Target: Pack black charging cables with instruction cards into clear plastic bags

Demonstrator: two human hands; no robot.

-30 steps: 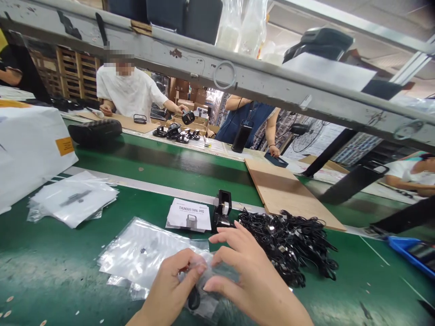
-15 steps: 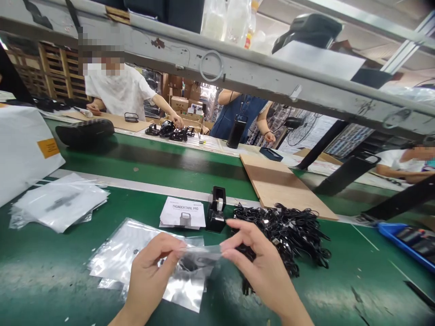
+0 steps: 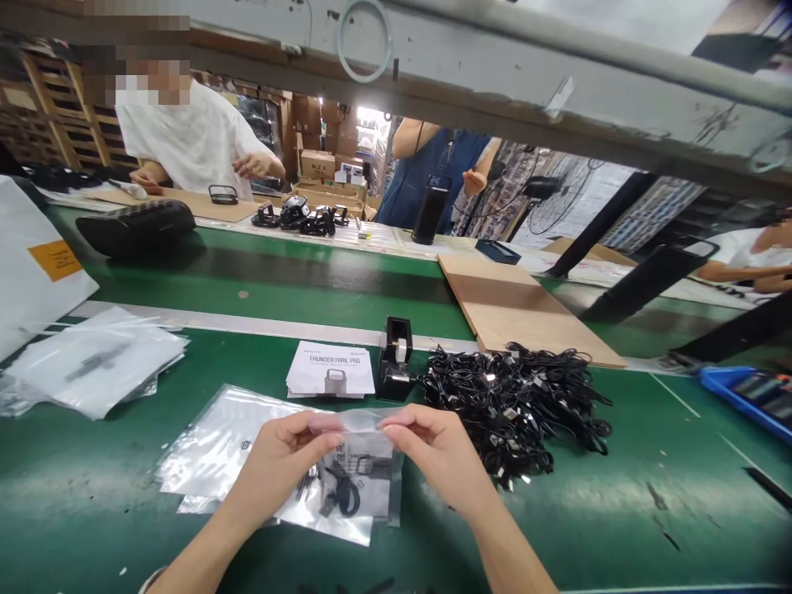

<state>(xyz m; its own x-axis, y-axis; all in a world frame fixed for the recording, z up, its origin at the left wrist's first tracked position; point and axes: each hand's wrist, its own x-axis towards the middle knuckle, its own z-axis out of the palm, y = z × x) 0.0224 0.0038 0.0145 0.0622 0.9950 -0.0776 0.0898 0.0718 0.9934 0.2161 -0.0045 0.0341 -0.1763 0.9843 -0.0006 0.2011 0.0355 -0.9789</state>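
Observation:
A small clear plastic bag (image 3: 362,474) with a coiled black cable inside hangs between my two hands above the green table. My left hand (image 3: 281,450) pinches the bag's top left corner. At the top right corner, my right hand (image 3: 433,445) pinches the same edge. Under the bag lies a loose stack of empty clear bags (image 3: 223,441). A heap of black cables (image 3: 513,404) sits just right of my right hand. Behind the bag are a printed leaflet (image 3: 331,371) and a black tape dispenser (image 3: 396,359).
A pile of filled clear bags (image 3: 92,367) lies at the left beside a white box (image 3: 30,272). A brown board (image 3: 513,309) lies past the cables, a blue tray (image 3: 751,400) at the far right. Across the belt, other people work among black parts (image 3: 303,219).
My hands have lifted the bag off the stack and turned it upright, each now pinching a top corner. The camera has tilted down slightly.

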